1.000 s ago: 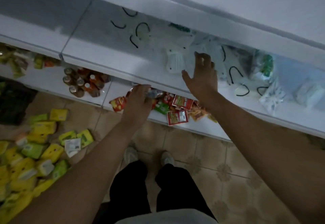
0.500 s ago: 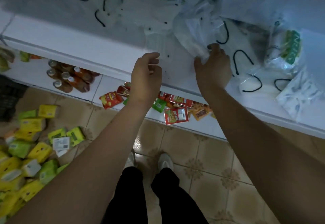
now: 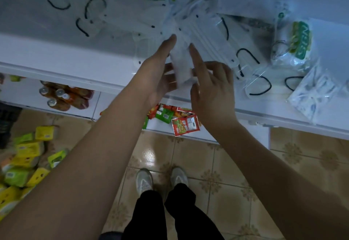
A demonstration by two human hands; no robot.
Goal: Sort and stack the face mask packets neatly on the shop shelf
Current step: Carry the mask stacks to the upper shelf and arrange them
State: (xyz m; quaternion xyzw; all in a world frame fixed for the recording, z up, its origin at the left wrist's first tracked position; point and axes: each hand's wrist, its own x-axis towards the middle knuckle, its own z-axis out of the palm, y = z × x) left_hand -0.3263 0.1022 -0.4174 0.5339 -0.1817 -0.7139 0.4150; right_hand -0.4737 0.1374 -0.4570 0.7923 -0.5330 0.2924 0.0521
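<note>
Both hands have come together at the shelf's [image 3: 56, 55] front edge, left hand [image 3: 160, 73] and right hand [image 3: 211, 88] now pinching one clear mask packet [image 3: 182, 64] between them (others lie scattered behind), so sorting begins.

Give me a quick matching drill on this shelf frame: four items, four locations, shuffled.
Items:
1. white mask packet
2. bottles
3. red sachet
4. yellow and green packs

Places:
A. on the floor, left
B. between both hands, at the top shelf's edge
C. lower shelf, left
D. lower shelf's front edge, under the hands

Pairs: 1-B, 2-C, 3-D, 4-A
</note>
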